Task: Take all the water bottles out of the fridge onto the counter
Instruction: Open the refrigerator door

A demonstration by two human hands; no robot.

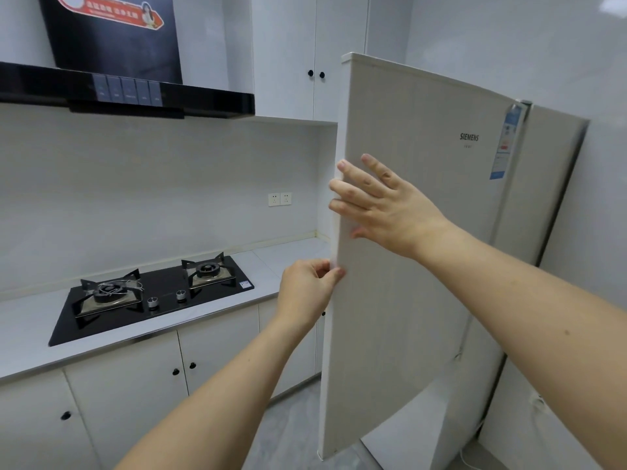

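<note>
The beige fridge door stands partly swung out from the fridge body at the right. My left hand grips the door's free left edge with curled fingers and thumb. My right hand lies flat on the door's front face, fingers straight and reaching to the same edge. The fridge's inside is hidden behind the door, and no water bottles are in view. The grey counter runs along the wall to the left of the fridge.
A black two-burner gas hob is set into the counter, under a black range hood. White cabinets sit below the counter and more hang above. Two wall sockets sit on the back wall. Grey floor lies beside the door.
</note>
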